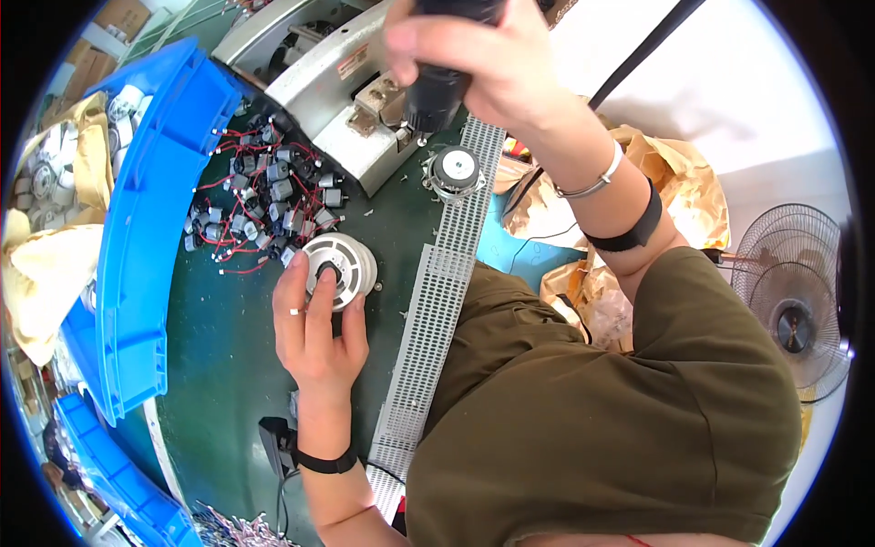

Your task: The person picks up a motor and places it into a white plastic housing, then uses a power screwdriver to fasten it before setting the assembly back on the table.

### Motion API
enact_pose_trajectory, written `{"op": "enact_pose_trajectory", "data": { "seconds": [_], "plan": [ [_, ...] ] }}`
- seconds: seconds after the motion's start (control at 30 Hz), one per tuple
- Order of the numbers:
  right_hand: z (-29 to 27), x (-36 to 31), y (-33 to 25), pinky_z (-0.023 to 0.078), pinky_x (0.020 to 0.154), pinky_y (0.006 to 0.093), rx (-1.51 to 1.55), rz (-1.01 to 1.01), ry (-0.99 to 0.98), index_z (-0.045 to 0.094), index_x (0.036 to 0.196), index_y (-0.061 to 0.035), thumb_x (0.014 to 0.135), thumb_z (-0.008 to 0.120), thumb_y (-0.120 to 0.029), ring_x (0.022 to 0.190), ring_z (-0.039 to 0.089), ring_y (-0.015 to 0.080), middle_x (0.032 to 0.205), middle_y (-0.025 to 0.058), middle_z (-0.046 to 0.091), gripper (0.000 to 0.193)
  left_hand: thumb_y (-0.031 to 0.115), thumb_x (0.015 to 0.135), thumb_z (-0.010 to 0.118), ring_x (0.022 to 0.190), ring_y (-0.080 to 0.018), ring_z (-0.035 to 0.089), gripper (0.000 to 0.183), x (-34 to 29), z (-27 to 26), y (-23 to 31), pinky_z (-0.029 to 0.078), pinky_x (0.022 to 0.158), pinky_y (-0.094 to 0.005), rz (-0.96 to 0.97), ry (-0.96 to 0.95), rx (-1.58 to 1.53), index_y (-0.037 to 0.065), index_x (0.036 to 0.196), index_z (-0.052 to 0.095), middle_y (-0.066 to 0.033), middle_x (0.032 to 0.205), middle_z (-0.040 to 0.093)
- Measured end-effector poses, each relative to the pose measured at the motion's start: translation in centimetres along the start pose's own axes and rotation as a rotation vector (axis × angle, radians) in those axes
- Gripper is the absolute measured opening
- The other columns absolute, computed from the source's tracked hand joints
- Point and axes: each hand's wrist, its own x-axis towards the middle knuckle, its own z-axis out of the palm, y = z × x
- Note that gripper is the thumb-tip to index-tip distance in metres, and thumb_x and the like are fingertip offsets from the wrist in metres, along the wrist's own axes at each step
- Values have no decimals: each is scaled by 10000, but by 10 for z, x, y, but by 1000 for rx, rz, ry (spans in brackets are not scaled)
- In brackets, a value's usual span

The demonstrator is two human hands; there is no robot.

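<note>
My left hand (319, 342) rests on a white round plastic housing (354, 246) with a spoked top, lying on the green bench. Its fingers are spread over the rim, and one reaches a dark piece at the centre. My right hand (515, 73) is wrapped around a black power screwdriver (437, 96), held upright higher up the bench. The tool's tip points down beside the front block of a metal screw feeder (314, 68), and a small bright piece shows at the tip. The top of the screwdriver is cut off by the frame edge.
Small motors with red wires (273, 196) lie heaped beside the feeder. A round metal part with a white disc (456, 169) sits by the perforated metal strip (427, 319) along the bench edge. A blue crate (132, 264) stands at left; a fan (795, 314) is at far right.
</note>
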Motion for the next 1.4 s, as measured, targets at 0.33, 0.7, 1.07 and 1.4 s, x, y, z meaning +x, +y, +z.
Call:
{"op": "enact_pose_trajectory", "data": {
  "seconds": [0.33, 0.7, 1.07, 1.4],
  "plan": [
    [66, 4, -43, 418, 552, 233, -21, 0, -182, 576, 783, -12, 714, 679, 4, 607, 549, 86, 683, 14, 599, 125, 101, 679, 751, 994, -345, 582, 347, 4, 0, 4, 515, 765, -366, -64, 64, -9, 53, 999, 626, -206, 1203, 511],
    [79, 4, -21, 437, 580, 243, -346, -127, -393, 587, 963, 24, 724, 666, 11, 624, 554, 99, 710, 39, 598, 252, 109, 673, 740, 951, -342, 581, 338, 3, 1, 4, 502, 731, -367, -86, 61, -22, 39, 979, 615, -209, 1160, 526],
    [80, 2, -12, 442, 599, 248, 554, 338, -248, 325, 1324, 34, 734, 658, 49, 643, 555, 111, 764, 50, 599, 677, 116, 680, 738, 941, -338, 587, 336, 3, 2, 4, 505, 724, -360, -66, 73, -17, 40, 984, 617, -205, 1148, 531],
    [83, 7, -20, 438, 615, 242, 414, 462, -281, 381, 1274, 33, 738, 671, 21, 656, 552, 96, 742, 21, 596, 609, 116, 677, 743, 925, -339, 580, 332, 4, 2, 5, 499, 720, -372, -89, 62, -32, 37, 972, 614, -201, 1136, 527]
  ]
}}
